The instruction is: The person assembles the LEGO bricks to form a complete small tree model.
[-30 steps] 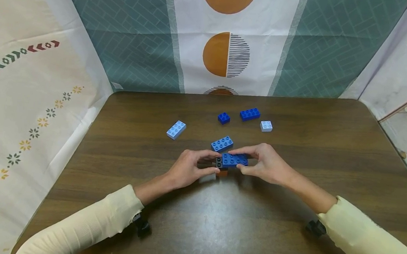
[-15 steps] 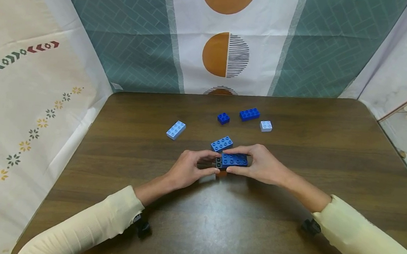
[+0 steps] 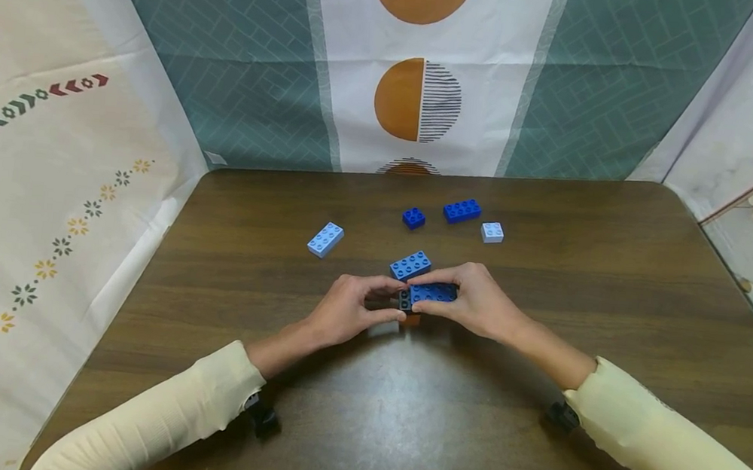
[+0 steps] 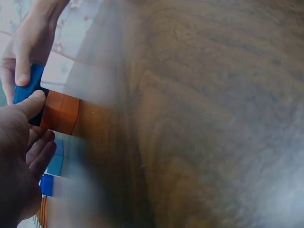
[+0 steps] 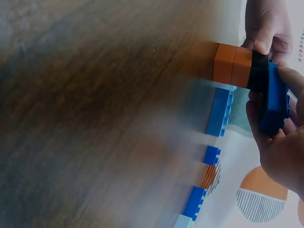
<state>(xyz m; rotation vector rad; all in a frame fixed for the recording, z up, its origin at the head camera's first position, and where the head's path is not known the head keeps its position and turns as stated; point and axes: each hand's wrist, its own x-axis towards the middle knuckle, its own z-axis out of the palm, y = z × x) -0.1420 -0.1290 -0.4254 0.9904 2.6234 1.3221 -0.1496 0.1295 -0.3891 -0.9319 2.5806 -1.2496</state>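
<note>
A small stack stands on the table before me: two orange bricks (image 5: 232, 65) at the bottom, a black brick (image 5: 259, 71) over them, and a blue brick (image 3: 434, 293) on top. The blue brick juts out to the right, leaving a strip of black studs uncovered at the left. My left hand (image 3: 344, 311) pinches the black brick between thumb and fingers. From the right, my right hand (image 3: 482, 302) grips the blue brick by its long sides, thumb in front and fingers behind, hiding its right end.
Just behind the stack lies a medium-blue brick (image 3: 410, 265). Farther back are a small dark blue brick (image 3: 414, 218), a long dark blue brick (image 3: 462, 211) and a small pale brick (image 3: 492, 232). A long pale blue brick (image 3: 325, 239) lies to the left.
My right hand has slid left along the blue brick, so thumb and fingertips now sit nearer its left end. The left hand and the loose bricks have stayed put.
</note>
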